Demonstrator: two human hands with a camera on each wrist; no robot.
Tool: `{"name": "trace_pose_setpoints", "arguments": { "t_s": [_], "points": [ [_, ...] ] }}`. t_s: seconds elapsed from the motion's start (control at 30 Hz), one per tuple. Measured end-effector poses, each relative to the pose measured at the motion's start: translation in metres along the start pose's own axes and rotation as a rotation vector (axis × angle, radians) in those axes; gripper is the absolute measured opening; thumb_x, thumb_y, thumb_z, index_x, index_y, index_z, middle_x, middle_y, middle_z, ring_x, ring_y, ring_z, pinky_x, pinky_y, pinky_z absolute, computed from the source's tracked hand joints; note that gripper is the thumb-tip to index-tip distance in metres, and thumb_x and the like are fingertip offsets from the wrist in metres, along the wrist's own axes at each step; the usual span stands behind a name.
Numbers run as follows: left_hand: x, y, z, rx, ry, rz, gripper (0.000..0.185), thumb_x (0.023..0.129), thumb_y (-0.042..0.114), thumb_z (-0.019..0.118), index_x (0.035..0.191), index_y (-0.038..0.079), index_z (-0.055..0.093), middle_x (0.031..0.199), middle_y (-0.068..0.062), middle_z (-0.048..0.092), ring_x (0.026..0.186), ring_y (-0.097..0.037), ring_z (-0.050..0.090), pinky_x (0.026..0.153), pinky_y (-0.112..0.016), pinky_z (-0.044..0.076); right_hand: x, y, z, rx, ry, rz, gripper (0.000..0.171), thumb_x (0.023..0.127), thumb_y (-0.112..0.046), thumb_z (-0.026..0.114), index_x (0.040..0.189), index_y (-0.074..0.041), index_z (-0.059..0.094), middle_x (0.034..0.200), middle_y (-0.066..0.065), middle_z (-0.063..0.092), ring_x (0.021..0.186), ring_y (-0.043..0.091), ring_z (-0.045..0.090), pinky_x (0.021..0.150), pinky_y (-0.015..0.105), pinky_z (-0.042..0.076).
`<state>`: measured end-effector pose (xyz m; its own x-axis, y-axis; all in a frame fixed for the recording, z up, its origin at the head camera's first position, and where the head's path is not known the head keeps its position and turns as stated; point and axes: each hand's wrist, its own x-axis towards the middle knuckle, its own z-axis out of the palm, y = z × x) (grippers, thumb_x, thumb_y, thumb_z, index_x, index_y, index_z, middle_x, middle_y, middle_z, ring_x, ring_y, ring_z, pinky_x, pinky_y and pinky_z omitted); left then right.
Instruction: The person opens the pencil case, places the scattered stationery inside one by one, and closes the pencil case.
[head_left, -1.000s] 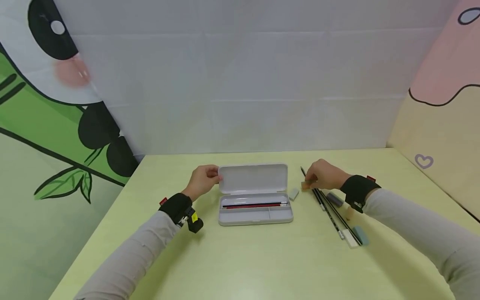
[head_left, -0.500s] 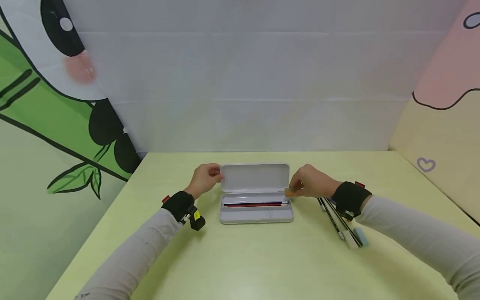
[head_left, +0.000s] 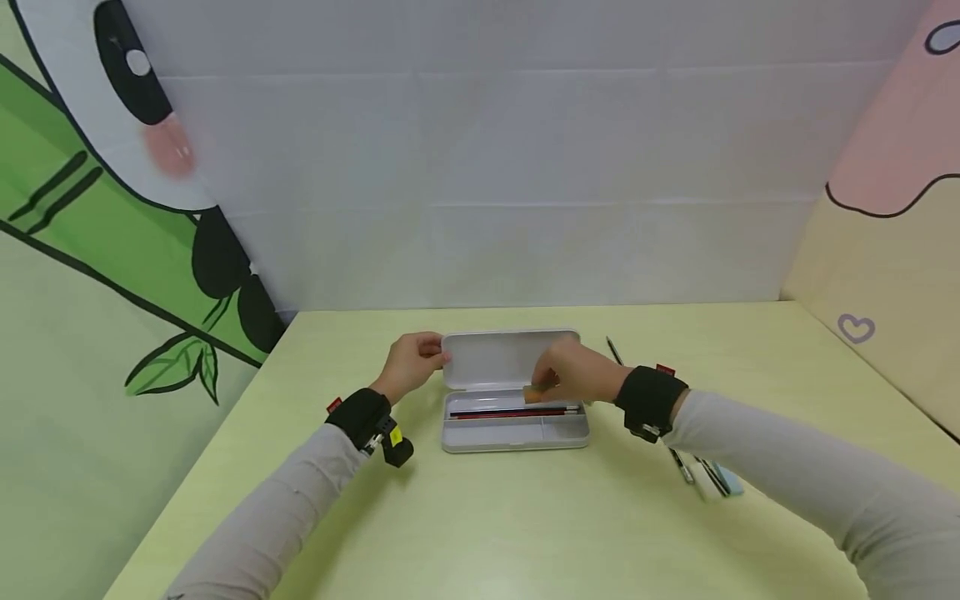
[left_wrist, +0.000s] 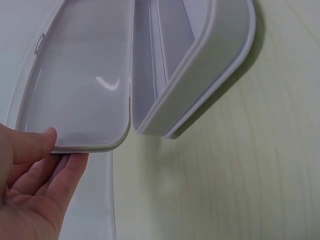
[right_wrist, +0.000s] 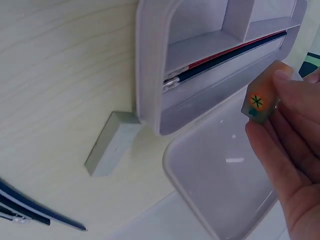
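Observation:
A white pencil case [head_left: 487,434] stands with its lid [head_left: 480,358] raised. My left hand [head_left: 408,365] pinches the lid's left edge, thumb on the inner face and fingers behind, as the left wrist view shows. Between the thumb and fingers of my right hand [head_left: 576,372] is a small orange-and-green eraser [right_wrist: 265,92] with a printed flower-like pattern. That hand is over the case, near the hinge and in front of the lid. A red pencil [right_wrist: 212,56] and a dark pencil [right_wrist: 225,61] lie side by side in the case's long compartment.
A pale grey eraser block [right_wrist: 112,145] rests on the table beside the case's right end. Farther right, partly under my right forearm, are dark pencils [head_left: 684,468], a white eraser [head_left: 705,483] and a blue eraser [head_left: 730,479]. A white wall [head_left: 480,167] rises behind the table.
My right hand has carried the orange-and-green eraser leftward from beside the loose pencils to over the case. My left hand keeps its hold on the lid.

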<state>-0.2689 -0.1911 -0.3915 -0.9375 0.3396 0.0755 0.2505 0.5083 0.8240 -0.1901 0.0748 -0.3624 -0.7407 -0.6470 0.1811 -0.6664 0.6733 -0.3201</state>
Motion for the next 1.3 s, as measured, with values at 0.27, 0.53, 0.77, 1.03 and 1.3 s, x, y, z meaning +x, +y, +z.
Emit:
{"name": "trace_pose_setpoints", "arguments": {
  "t_s": [0.27,0.53,0.77,1.03,1.3],
  "points": [
    [0.000,0.001,0.000,0.014,-0.003,0.008,0.030,0.091,0.005,0.064,0.119,-0.006,0.062,0.112,-0.026,0.068,0.101,-0.034,0.069,0.085,-0.036,0.059,0.019,-0.023,0.015,-0.032,-0.009,0.015,0.007,0.073,-0.010,0.082,0.079,-0.009,0.077,0.073,-0.002,0.074,0.064,0.002,0.059,0.060,0.014,0.046],
    [0.006,0.000,0.003,0.010,0.013,0.010,0.030,0.090,0.003,0.064,0.118,-0.007,0.062,0.112,-0.027,0.068,0.101,-0.034,0.069,0.085,-0.036,0.059,0.038,-0.029,0.031,0.011,-0.050,-0.007,0.008,0.075,-0.014,0.082,0.080,-0.011,0.077,0.073,-0.004,0.072,0.063,0.000,0.054,0.059,0.012,0.044],
    [0.011,0.001,0.006,0.033,0.033,0.008,0.029,0.090,0.005,0.065,0.118,-0.005,0.063,0.111,-0.025,0.069,0.102,-0.034,0.068,0.083,-0.035,0.059,0.049,-0.028,0.043,0.050,-0.052,-0.099,0.006,0.076,-0.010,0.081,0.081,-0.008,0.077,0.072,-0.001,0.073,0.061,0.001,0.054,0.058,0.010,0.043],
    [0.014,0.002,0.008,0.022,0.044,0.024,0.029,0.091,0.005,0.064,0.118,-0.005,0.063,0.110,-0.026,0.069,0.102,-0.035,0.068,0.083,-0.037,0.059,0.057,-0.027,0.049,0.038,-0.060,-0.126,0.008,0.078,-0.010,0.079,0.085,-0.008,0.078,0.072,0.000,0.073,0.059,0.000,0.049,0.055,0.009,0.039],
    [0.016,0.002,0.011,0.023,0.050,0.042,0.028,0.091,0.005,0.063,0.117,-0.006,0.063,0.110,-0.026,0.068,0.102,-0.035,0.068,0.083,-0.036,0.059,0.060,-0.026,0.058,0.017,0.032,-0.181,0.008,0.080,-0.017,0.079,0.079,-0.008,0.078,0.067,-0.001,0.072,0.054,-0.004,0.048,0.051,0.006,0.034]
  ]
}}
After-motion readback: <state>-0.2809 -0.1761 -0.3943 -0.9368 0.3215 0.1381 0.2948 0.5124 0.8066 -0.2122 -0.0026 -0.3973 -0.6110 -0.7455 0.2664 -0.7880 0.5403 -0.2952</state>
